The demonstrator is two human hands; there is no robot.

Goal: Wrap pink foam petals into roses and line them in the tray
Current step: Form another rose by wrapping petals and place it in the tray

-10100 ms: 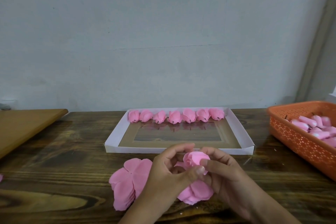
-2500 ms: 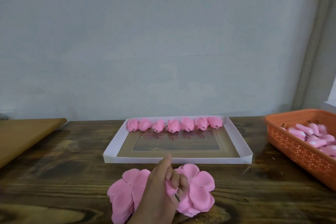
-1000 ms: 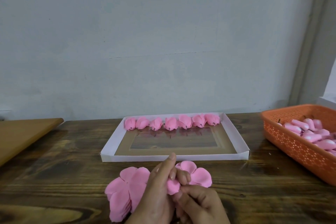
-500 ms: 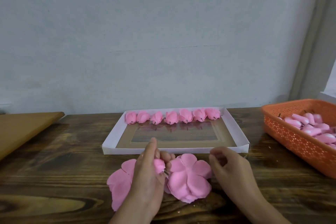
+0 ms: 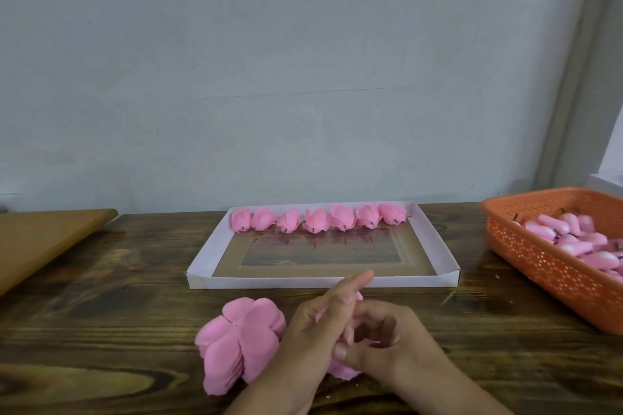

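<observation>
— What are the hands doing?
— The left hand and right hand meet low on the surface, fingers curled round a pink foam petal piece; the left forefinger sticks out toward the tray. Which way the piece points, I cannot tell.
— And beside them?
— A stack of flat petals lies touching the left hand.
— The tray?
— Seven roses run left to right along its far wall, stubs facing us. An orange basket of pink pieces sits right.

A dark wooden table carries a white tray, an orange basket, a pale board — and stacked pink petals.
</observation>
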